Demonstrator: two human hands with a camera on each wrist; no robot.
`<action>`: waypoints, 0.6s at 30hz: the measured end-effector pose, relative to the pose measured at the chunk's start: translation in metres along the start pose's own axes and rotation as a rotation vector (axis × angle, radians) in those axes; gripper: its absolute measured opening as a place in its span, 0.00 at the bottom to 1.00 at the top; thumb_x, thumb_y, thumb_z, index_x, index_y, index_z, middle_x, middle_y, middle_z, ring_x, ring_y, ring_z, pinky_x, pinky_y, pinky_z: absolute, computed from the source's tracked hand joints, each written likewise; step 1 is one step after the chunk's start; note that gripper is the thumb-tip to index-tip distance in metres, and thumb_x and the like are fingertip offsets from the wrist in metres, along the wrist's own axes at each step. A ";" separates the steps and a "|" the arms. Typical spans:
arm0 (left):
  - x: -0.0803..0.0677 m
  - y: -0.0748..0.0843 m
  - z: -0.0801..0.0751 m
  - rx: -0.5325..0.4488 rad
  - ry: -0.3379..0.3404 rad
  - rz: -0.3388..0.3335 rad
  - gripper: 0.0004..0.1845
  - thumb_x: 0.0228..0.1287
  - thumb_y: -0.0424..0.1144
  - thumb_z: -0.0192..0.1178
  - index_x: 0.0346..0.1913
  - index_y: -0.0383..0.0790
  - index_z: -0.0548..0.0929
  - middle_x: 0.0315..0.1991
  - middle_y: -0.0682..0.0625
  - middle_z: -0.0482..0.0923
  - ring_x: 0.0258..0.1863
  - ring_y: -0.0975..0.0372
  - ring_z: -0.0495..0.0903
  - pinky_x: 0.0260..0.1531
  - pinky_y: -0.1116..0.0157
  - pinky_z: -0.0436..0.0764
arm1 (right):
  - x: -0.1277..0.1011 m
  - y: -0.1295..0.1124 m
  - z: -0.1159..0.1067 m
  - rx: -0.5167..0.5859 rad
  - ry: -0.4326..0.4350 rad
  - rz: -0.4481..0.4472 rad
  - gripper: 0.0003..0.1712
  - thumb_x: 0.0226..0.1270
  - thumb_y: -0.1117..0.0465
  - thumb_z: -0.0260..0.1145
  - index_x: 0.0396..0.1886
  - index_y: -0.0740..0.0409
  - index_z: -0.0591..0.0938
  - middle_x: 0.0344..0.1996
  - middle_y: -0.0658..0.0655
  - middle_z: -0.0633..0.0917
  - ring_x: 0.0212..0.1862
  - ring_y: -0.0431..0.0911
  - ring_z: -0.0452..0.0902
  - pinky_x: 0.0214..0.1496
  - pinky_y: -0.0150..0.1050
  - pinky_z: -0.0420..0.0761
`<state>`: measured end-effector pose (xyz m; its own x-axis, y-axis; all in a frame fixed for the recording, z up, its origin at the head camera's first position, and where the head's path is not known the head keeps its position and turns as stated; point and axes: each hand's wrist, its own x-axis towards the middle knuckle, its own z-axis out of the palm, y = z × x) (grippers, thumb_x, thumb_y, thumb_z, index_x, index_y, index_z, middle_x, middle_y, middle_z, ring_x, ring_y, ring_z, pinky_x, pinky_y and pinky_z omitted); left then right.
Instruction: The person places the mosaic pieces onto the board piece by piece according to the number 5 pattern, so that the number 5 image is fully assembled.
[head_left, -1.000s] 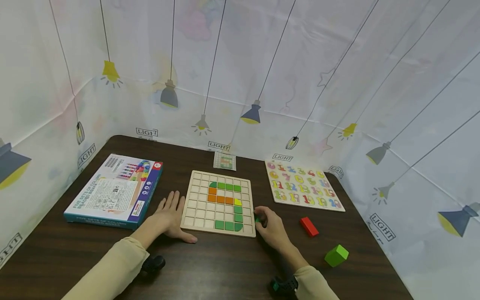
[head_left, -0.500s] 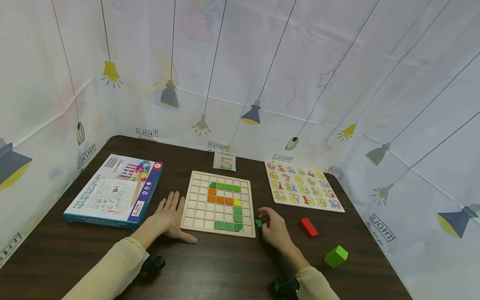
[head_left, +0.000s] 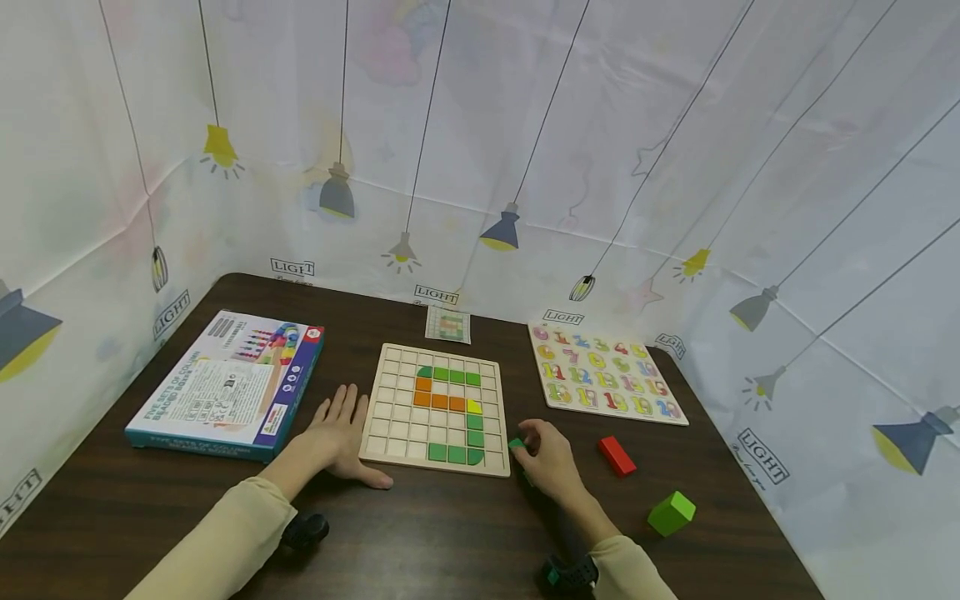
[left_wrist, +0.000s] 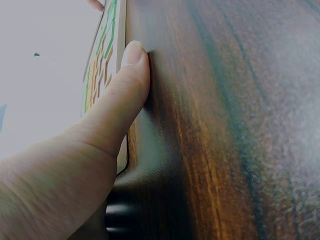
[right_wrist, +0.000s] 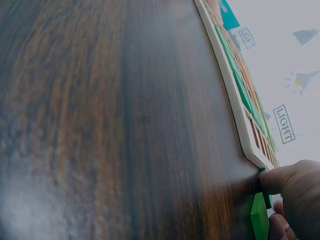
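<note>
A wooden grid board [head_left: 405, 433] lies at the table's middle, with green, orange and yellow tiles set in it in an S-like line. My left hand [head_left: 339, 433] lies flat on the table against the board's left edge, thumb [left_wrist: 125, 95] along the board's near side [left_wrist: 120, 55]. My right hand [head_left: 546, 458] is at the board's near right corner and pinches a small green tile [head_left: 516, 444], seen edge-on [right_wrist: 259, 217] in the right wrist view beside the board's corner [right_wrist: 250, 145].
A colourful toy box [head_left: 228, 385] lies at the left. A number puzzle board [head_left: 603, 375] sits at the back right, a small pattern card [head_left: 448, 324] behind the grid board. A red block [head_left: 617, 456] and a green cube [head_left: 671, 512] lie at the right on the table.
My right hand has shifted slightly with the green tile beside the board's near right corner. The left hand has not moved.
</note>
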<state>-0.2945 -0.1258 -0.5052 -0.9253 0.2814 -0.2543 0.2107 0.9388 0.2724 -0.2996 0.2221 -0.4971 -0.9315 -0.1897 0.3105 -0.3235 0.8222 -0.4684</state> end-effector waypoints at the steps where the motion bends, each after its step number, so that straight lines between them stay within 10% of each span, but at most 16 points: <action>1: 0.000 0.000 0.000 0.000 -0.001 0.000 0.81 0.22 0.87 0.52 0.73 0.30 0.40 0.73 0.32 0.28 0.71 0.43 0.29 0.66 0.45 0.34 | 0.000 0.000 0.000 0.002 0.000 -0.004 0.20 0.52 0.67 0.72 0.46 0.61 0.79 0.33 0.55 0.77 0.32 0.43 0.71 0.34 0.37 0.73; 18: 0.000 0.000 0.001 0.004 0.007 0.004 0.81 0.22 0.87 0.52 0.74 0.31 0.40 0.73 0.32 0.29 0.71 0.42 0.29 0.66 0.45 0.35 | 0.000 -0.001 0.003 0.079 0.036 -0.059 0.17 0.54 0.72 0.68 0.45 0.62 0.79 0.32 0.54 0.80 0.34 0.43 0.76 0.34 0.37 0.78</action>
<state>-0.2941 -0.1259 -0.5067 -0.9268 0.2833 -0.2465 0.2153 0.9387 0.2693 -0.2997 0.2198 -0.4989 -0.9042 -0.2165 0.3682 -0.3914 0.7651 -0.5113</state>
